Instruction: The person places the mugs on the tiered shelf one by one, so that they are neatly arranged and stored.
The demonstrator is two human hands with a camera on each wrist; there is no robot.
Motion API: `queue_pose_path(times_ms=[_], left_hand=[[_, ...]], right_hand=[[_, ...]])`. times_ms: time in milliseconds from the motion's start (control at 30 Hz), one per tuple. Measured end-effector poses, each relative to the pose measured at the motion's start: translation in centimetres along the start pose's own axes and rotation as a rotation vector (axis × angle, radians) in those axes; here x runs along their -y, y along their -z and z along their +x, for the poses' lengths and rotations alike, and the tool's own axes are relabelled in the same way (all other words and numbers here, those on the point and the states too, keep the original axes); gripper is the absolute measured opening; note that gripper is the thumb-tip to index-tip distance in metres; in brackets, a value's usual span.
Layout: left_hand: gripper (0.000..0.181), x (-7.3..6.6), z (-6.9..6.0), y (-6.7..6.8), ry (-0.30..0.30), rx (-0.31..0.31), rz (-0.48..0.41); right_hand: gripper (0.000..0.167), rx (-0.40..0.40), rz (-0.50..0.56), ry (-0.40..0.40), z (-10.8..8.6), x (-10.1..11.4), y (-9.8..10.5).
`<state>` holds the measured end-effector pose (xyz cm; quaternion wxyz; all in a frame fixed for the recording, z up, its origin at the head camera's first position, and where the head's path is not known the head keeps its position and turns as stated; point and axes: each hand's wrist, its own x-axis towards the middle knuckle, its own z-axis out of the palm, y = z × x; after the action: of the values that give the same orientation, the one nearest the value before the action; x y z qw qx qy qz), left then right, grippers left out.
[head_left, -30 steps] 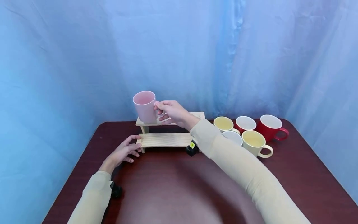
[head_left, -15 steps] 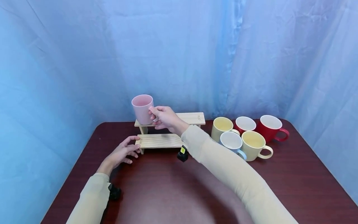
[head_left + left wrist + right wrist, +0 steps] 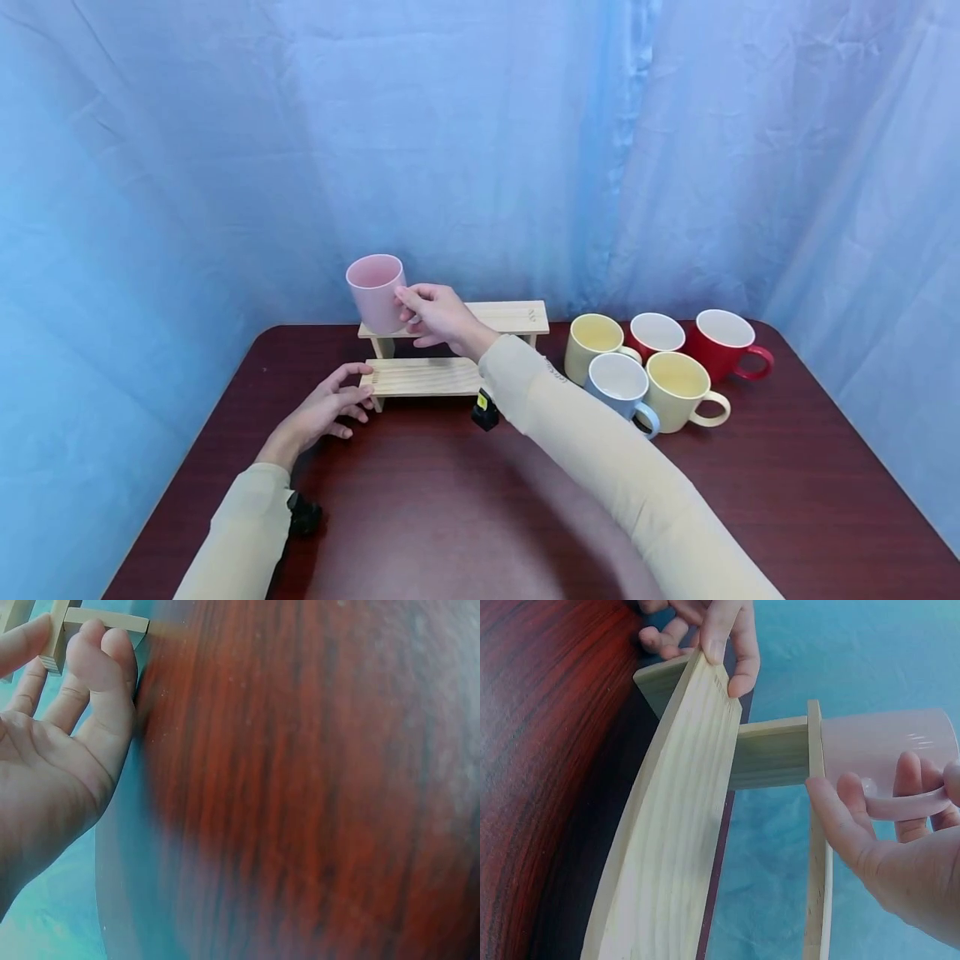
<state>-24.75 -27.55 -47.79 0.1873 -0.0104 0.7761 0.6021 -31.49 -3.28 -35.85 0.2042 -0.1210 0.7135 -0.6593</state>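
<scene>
A pink mug [image 3: 376, 296] stands upright at the left end of the upper board of a two-step wooden shelf [image 3: 427, 377]. My right hand [image 3: 438, 317] grips its handle [image 3: 907, 805], with fingers through the loop. In the right wrist view the mug's base meets the upper board, and one fingertip touches that board's edge. At the left end of the lower board, my left hand [image 3: 330, 408] pinches the board between thumb and index finger; its other fingers hang loosely bent below. The left wrist view shows this palm and a corner of the shelf.
Right of the shelf several mugs stand close together: two yellow ones [image 3: 677, 387], a light blue one [image 3: 617, 385] and two red ones [image 3: 723, 343]. All rest on a dark red-brown table [image 3: 420, 500]. A blue curtain [image 3: 480, 150] hangs behind and at the sides.
My right hand has moved slightly left and down with the pink mug, which now sits on the upper board. The left hand has stayed at the shelf's lower board.
</scene>
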Motion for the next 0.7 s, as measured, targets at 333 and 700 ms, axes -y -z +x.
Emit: queue_pose_path(times_ms=[333, 700], left_hand=[[0.052, -0.1, 0.2, -0.2, -0.009, 0.009, -0.005], [0.052, 0.1, 0.5, 0.0, -0.011, 0.000, 0.003]], right_hand=[[0.036, 0.009, 0.001, -0.005, 0.2, -0.1, 0.4], [0.045, 0.061, -0.192, -0.048, -1.0, 2.2, 3.0]])
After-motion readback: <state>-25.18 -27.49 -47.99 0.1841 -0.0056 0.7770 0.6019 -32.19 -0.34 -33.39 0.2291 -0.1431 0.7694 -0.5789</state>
